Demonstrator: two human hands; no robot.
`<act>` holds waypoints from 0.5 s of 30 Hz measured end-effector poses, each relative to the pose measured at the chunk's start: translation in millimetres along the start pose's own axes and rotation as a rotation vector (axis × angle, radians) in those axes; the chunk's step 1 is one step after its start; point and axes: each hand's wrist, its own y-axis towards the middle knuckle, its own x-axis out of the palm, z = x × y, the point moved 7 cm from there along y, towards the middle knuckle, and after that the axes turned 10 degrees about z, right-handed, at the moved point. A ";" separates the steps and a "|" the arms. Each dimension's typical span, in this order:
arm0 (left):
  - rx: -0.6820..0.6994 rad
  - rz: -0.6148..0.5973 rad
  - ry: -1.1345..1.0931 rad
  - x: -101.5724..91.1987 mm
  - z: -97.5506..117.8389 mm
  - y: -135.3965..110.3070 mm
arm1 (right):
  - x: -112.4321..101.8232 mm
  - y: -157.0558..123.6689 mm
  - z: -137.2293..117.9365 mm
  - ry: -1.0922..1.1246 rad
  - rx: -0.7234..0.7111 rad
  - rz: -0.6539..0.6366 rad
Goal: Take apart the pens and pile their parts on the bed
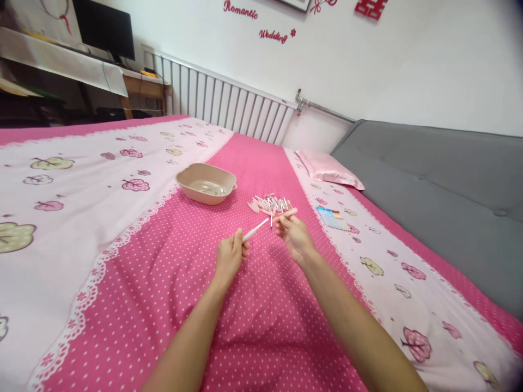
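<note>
My left hand (pixel 231 255) is closed around the lower end of a thin white pen refill (pixel 255 229) that points up and to the right. My right hand (pixel 293 235) pinches a pink pen barrel (pixel 287 214), held just right of the refill's tip. Both hands hover over the pink dotted bedspread (pixel 253 316). Just beyond them lies a pile of several pink and white pen parts (pixel 268 204). A beige plastic basin (pixel 206 183) sits on the bed to the left of the pile.
A flat blue packet (pixel 333 218) lies right of the pile. A pink pillow (pixel 329 170) rests at the head of the bed by a grey headboard (pixel 441 185). A white radiator (pixel 229 103) lines the wall; a desk with a monitor (pixel 105 28) stands far left.
</note>
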 end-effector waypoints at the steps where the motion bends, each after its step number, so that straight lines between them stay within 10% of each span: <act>1: -0.003 0.001 -0.003 -0.2 -0.3 -0.2 | -3.7 2.6 -1.8 0.022 0.006 0.024; 15: 0.180 -0.091 0.225 11.8 5.6 -4.6 | 21.2 -28.9 45.8 0.121 0.240 -0.081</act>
